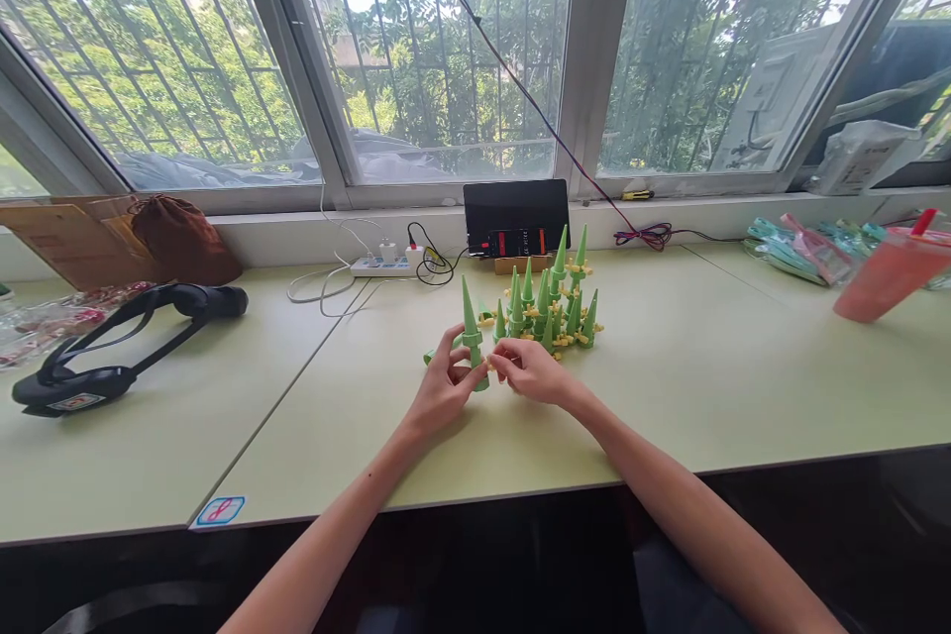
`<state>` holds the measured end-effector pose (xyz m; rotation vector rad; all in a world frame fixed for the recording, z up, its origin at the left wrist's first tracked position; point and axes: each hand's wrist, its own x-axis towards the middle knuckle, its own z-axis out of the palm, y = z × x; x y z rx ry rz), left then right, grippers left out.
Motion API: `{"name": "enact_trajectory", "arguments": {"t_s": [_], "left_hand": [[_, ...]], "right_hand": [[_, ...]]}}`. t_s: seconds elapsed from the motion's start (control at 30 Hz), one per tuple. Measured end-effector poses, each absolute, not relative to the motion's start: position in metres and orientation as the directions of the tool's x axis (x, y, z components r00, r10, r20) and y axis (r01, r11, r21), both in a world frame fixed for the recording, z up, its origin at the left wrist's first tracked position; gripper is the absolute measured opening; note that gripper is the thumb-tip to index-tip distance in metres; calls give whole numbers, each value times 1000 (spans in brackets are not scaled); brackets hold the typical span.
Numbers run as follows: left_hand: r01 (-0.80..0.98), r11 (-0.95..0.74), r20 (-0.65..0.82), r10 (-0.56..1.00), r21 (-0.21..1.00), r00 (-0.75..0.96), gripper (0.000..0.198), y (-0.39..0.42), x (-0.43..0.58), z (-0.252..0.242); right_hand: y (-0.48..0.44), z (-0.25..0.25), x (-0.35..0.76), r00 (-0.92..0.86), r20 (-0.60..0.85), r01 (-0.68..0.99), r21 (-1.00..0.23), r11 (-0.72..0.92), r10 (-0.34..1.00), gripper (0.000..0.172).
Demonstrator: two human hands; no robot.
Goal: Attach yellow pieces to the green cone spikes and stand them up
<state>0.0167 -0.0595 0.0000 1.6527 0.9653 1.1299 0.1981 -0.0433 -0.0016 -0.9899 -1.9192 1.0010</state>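
L hand (pixel 438 386) pinches a tall, pointy green plastic cone (pixel 469 315) upright over the pale green table (pixel 416 466); can't tell if it touches. R hand (pixel 531 371) seems to pinch a tiny yellow plastic bit (pixel 488 366) at its side, low down. Cone's prob. light, stiff, a bit slick; thin bits may snap, so best grip = fat lower part. Just behind: a bunch of green cones w/ yellow bits (pixel 543 302).

- Cones (pixel 543 292): one apart, over ten clustered, too overlapped to count exactly
- Near the bench's (pixel 743 367) back edge: one tablet (pixel 512 201), one phone (pixel 520 243), one power strip (pixel 371 267), one pouch (pixel 178 236)
- At its front edge: one label (pixel 221 511)
- Elsewhere: one headset (pixel 96 381), one cup (pixel 888 277)
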Motion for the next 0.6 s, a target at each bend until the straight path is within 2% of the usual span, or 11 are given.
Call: {"name": "enact_trajectory", "arguments": {"t_s": [0.17,0.43,0.6], "left_hand": [[100,-269,231,930,958,287,56,-58,16,-2],[104,-276,232,920,955,316,44,-60,18,0],[91,-268,229,923,959,310,45,-61,19,2]], "right_hand": [[-45,1,199,-464,260,277,-866,417,847,16],[-46,1,199,-454,348,285,-816,504,820,14],[-45,-1,198,-447,370,296,-798,524,815,12]]}}
